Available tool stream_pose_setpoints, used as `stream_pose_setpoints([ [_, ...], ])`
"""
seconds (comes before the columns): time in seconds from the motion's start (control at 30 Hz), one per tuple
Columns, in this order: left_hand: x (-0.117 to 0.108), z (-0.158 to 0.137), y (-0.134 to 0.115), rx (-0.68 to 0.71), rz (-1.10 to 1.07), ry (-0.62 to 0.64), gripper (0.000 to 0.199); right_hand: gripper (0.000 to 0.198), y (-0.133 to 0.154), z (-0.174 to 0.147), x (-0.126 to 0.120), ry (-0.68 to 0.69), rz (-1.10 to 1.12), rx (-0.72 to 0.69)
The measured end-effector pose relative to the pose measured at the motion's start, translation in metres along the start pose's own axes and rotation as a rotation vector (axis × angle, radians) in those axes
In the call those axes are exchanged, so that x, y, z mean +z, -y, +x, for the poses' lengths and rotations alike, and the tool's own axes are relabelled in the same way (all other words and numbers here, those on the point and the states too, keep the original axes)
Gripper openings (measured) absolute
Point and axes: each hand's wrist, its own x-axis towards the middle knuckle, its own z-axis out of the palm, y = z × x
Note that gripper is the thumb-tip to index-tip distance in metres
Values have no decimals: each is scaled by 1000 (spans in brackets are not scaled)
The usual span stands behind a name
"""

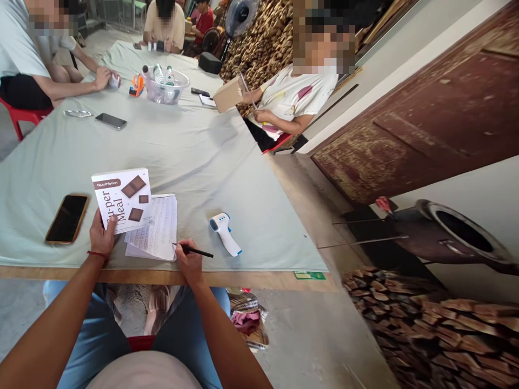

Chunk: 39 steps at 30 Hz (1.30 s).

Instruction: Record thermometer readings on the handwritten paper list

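Observation:
My left hand [102, 235] grips the lower left corner of a white box [124, 197] printed with brown chocolate pieces and the words "NutriMotion" and "Meal". The box is tilted up over the table and covers the upper left of some handwritten sheets of paper [162, 229]. A black pen [198, 250] is held in my right hand [190, 260], its tip close to the right edge of the sheets. To the right of that hand lies a white and blue infrared thermometer [225, 232]. Left of the box rests a phone [67, 218] in an orange-brown case.
On the pale green tablecloth [182, 146] farther off are a grey phone [111, 121], an orange tape dispenser [137, 85] and a clear basin [184, 86] of bottles. People sit around the table; one at the right holds a cardboard box [228, 95]. Split firewood [458, 335] is stacked at lower right.

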Motion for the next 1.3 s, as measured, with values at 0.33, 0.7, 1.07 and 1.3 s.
stream_pose_setpoints([
  [0.33,0,1,-1,16,13,-1,58,18,-3,0,0,-46,69,44],
  [0.7,-1,1,-3,10,11,-4,59,18,-4,1,1,-15,28,23],
  [1.07,0,2,0,3,1,-3,58,27,-8,8,-21,-115,-243,-247],
  [1.3,0,1,3,3,-13,-4,58,51,-33,46,-32,40,-681,-395],
])
